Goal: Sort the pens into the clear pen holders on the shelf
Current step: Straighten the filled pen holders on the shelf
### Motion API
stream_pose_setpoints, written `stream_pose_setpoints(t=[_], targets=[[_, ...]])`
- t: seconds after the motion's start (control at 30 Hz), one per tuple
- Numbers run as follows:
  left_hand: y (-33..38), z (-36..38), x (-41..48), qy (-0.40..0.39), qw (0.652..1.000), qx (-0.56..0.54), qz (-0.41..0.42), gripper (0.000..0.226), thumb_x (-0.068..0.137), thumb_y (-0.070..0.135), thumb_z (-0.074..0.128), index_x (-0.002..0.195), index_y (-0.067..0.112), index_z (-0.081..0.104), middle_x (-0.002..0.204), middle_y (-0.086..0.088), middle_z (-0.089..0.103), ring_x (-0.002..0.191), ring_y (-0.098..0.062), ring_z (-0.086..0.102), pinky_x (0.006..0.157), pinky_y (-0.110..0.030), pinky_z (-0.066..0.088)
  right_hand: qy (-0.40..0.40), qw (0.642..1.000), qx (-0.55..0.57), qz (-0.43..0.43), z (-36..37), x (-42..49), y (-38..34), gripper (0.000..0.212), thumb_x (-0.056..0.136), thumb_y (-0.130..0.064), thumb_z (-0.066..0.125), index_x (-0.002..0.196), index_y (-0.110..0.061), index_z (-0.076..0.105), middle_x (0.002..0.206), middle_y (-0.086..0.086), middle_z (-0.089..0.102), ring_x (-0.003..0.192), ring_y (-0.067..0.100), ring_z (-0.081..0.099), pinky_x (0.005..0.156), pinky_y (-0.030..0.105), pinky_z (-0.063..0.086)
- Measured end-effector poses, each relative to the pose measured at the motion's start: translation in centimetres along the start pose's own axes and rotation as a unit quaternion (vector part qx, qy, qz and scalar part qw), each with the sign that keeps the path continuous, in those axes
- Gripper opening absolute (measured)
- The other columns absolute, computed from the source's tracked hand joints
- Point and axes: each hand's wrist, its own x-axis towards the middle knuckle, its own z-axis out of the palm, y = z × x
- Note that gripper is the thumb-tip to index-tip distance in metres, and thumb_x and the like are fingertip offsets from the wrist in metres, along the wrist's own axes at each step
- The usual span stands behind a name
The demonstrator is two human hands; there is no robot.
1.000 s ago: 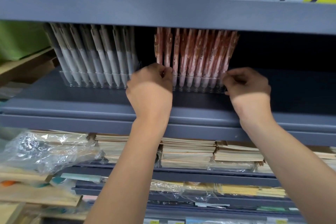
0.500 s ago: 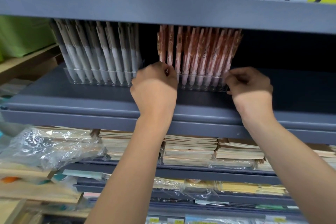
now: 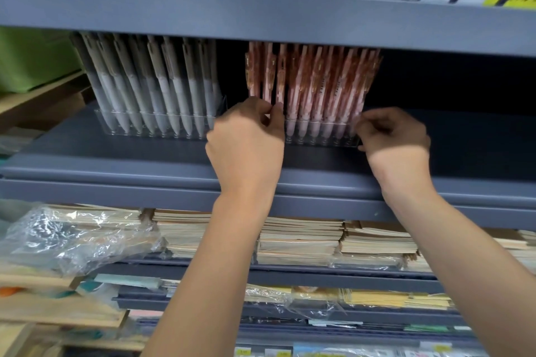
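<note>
Arms both reach up and forward from the bottom of the view, knuckle side toward the camera. Left hand point(image 3: 246, 139) has its fingers curled, with thumb and fingertips pinching the lower barrel of one of the leftmost pink pens point(image 3: 319, 81). Right hand point(image 3: 394, 139) is curled too, tucked in at the right end of the clear holder point(image 3: 319, 138) those pens stand in. It looks like it's gripping that end wall, though the fingertips are mostly hidden.

Pink pens stand tips down and clips up, packed in a row, with the long axis near vertical and the tops fanning a little to the right. Grey pens point(image 3: 150, 84) in a second clear holder point(image 3: 156, 129) just to the left stand the same way, but their tops lean left. Both holders sit on the grey shelf point(image 3: 116, 165), set back from its front lip, with a small gap between them.

Pen tops come right up under the shelf above point(image 3: 261, 17), so there's barely any headroom. The grey shelf carries on well past the right hand. Stacked notebooks point(image 3: 301, 240) and crinkled plastic wrap point(image 3: 72, 240) sit one level down.
</note>
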Motion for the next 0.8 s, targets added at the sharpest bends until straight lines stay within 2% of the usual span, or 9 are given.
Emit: stream_pose_setpoints(t=[0.23, 0.37, 0.5, 0.8], targets=[[0.8, 0.7, -0.3, -0.023, 1.0, 0.013, -0.008, 0.025, 0.089, 0.039, 0.064, 0.078, 0.019, 0.074, 0.07, -0.005, 0.071, 0.07, -0.037, 0.065, 0.062, -0.041, 0.055, 0.002, 1.0, 0.004, 0.006, 0.1, 0.0, -0.1, 0.013, 0.069, -0.04, 0.06, 0.075, -0.031, 0.067, 0.076, -0.008, 0.072, 0.079, 0.019, 0.07, 0.081, 0.044, 0.058], [1.6, 1.4, -0.5, -0.035, 0.999, 0.012, -0.001, 0.024, 0.09, 0.04, 0.064, 0.081, 0.02, 0.075, 0.075, -0.006, 0.073, 0.073, -0.037, 0.067, 0.063, -0.041, 0.055, 0.003, 1.0, 0.002, 0.0, 0.1, 0.1, 0.1, 0.007, 0.074, -0.032, 0.063, 0.077, -0.029, 0.067, 0.076, -0.007, 0.071, 0.078, 0.02, 0.069, 0.081, 0.045, 0.058], [1.7, 2.0, -0.8, -0.045, 0.999, 0.015, -0.022, 0.022, 0.092, 0.039, 0.063, 0.093, 0.022, 0.077, 0.088, -0.008, 0.076, 0.084, -0.037, 0.069, 0.072, -0.043, 0.056, 0.009, 1.0, -0.011, 0.0, 0.1, 0.2, 0.1, 0.004, 0.08, -0.023, 0.066, 0.08, -0.027, 0.068, 0.077, -0.006, 0.071, 0.078, 0.021, 0.069, 0.082, 0.044, 0.057], [1.5, 2.6, -0.2, -0.068, 0.996, 0.036, -0.041, 0.023, 0.091, 0.042, 0.063, 0.09, 0.024, 0.076, 0.084, -0.007, 0.076, 0.082, -0.036, 0.068, 0.071, -0.04, 0.057, 0.009, 1.0, -0.027, 0.0, 0.1, 0.1, -0.1, 0.008, 0.084, -0.017, 0.064, 0.086, -0.021, 0.071, 0.075, -0.004, 0.07, 0.077, 0.019, 0.067, 0.082, 0.036, 0.056]])
